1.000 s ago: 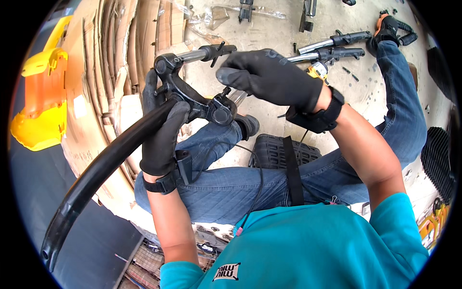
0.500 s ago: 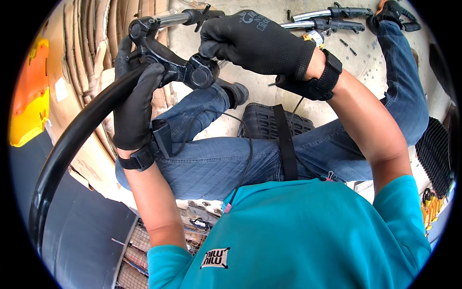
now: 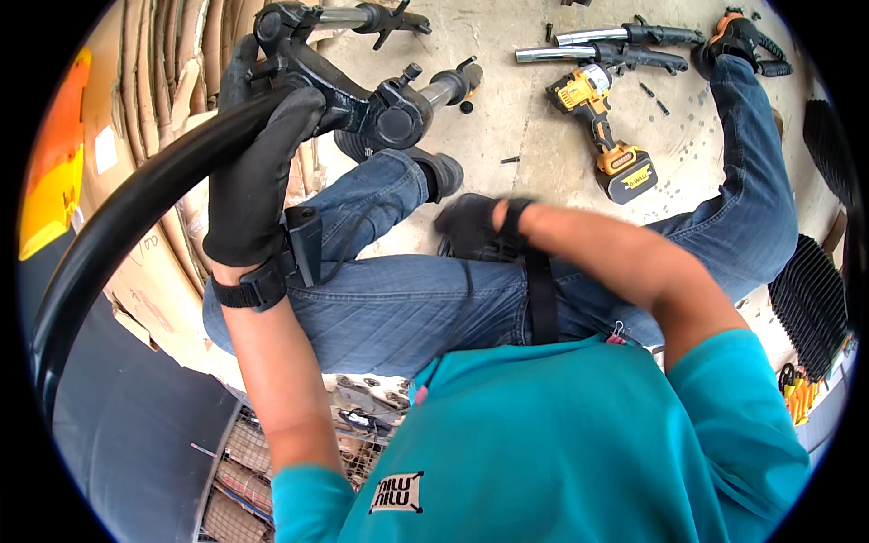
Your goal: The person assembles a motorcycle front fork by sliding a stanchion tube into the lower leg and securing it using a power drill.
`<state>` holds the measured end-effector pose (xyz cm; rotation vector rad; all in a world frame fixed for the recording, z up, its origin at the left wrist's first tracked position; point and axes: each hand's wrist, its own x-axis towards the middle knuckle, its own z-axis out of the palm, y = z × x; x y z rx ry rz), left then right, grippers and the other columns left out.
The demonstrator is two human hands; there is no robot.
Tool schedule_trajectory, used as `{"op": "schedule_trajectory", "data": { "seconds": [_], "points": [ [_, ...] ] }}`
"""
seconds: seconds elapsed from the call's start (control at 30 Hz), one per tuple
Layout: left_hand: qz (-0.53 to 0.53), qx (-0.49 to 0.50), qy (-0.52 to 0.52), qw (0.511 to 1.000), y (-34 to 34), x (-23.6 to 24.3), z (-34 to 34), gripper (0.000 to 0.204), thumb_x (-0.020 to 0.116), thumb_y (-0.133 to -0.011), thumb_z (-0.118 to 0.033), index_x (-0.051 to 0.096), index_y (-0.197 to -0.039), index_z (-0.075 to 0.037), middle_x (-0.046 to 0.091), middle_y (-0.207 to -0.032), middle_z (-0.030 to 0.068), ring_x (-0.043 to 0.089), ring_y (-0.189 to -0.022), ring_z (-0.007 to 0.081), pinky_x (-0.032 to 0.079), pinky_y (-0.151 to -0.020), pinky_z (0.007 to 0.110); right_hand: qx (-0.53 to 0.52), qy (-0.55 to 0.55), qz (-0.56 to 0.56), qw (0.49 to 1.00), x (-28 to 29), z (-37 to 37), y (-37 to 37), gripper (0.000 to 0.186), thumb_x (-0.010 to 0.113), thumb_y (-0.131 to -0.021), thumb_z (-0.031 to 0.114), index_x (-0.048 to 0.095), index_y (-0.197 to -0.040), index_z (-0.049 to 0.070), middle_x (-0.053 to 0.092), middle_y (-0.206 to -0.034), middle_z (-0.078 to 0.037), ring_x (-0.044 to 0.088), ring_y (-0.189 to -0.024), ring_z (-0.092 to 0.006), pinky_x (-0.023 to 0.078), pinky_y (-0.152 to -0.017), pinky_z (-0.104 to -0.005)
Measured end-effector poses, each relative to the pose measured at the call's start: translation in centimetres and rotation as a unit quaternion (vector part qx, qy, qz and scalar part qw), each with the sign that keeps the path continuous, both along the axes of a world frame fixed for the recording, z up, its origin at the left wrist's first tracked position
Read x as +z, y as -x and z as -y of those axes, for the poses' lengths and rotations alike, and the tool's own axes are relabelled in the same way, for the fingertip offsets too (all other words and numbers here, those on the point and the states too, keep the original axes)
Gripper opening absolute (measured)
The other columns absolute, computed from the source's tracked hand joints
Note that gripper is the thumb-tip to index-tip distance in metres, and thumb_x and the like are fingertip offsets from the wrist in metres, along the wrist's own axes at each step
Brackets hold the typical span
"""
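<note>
My gloved left hand grips a black fork assembly where a long curved black tube meets its clamp. Two short silver tubes with black fittings project from the assembly, and a small bolt stands up on the right clamp. My gloved right hand is down between my legs, smeared by motion, over a dark object partly hidden by it; whether it holds anything I cannot tell. Ahead of it lie a yellow-black cordless impact driver and a small bolt on the floor.
Two silver-and-black fork legs lie beyond the driver, with small pins beside them. Stacked cardboard and yellow-orange plastic panels are at the left, ribbed black parts at the right. A wire mesh basket sits at lower left.
My right hand has left the fork's right clamp and moved down between my legs, uncovering the clamp and impact driver. The assembly in my left hand sits higher and further left in view.
</note>
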<state>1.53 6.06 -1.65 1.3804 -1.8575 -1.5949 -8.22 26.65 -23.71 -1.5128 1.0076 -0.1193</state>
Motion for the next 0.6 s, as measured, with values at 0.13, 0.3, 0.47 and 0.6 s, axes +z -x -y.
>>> {"op": "schedule_trajectory", "data": {
  "seconds": [0.13, 0.3, 0.47, 0.6],
  "points": [
    [0.001, -0.02, 0.006, 1.0, 0.5, -0.2, 0.2, 0.063, 0.063, -0.088, -0.004, 0.038, -0.145, 0.0, 0.066, -0.106, 0.0076, 0.063, -0.093, 0.0136, 0.05, -0.088, 0.028, 0.225, -0.041, -0.024, 0.973, 0.0, 2.5, -0.3, 0.026, 0.054, -0.085, 0.026, 0.073, -0.102, 0.017, 0.072, -0.107, -0.01, 0.067, -0.103, -0.0293, 0.05, -0.089, -0.0422],
    [0.006, -0.017, 0.024, 1.0, 0.6, -0.3, -0.2, 0.058, 0.064, -0.088, -0.004, 0.043, -0.142, 0.0, 0.066, -0.106, 0.0081, 0.062, -0.094, 0.0135, 0.049, -0.088, 0.027, 0.056, 0.162, -0.202, 0.964, -4.5, -1.7, 12.1, 0.013, 0.059, -0.078, 0.01, 0.07, -0.086, 0.009, 0.069, -0.084, -0.014, 0.068, -0.085, -0.0339, 0.054, -0.075, -0.0448],
    [0.032, -0.016, 0.012, 0.999, -0.1, -0.2, 0.0, 0.046, 0.064, -0.087, -0.003, 0.053, -0.132, 0.002, 0.067, -0.102, 0.0079, 0.063, -0.093, 0.0138, 0.049, -0.088, 0.028, -0.074, 0.135, -0.266, 0.951, -4.1, 0.2, 13.8, 0.012, 0.055, -0.084, 0.011, 0.062, -0.092, 0.006, 0.067, -0.084, -0.017, 0.067, -0.084, -0.038, 0.054, -0.07, -0.0477],
    [0.024, 0.013, -0.002, 1.0, 1.6, 0.9, -0.5, 0.069, 0.064, -0.087, -0.001, 0.033, -0.149, -0.002, 0.063, -0.105, 0.0067, 0.061, -0.093, 0.0121, 0.049, -0.087, 0.025, -0.09, 0.204, -0.26, 0.94, -7.7, -2.2, 9.4, 0.015, 0.056, -0.086, 0.015, 0.064, -0.096, 0.007, 0.068, -0.088, -0.016, 0.069, -0.083, -0.0345, 0.055, -0.07, -0.045]
  ]
}}
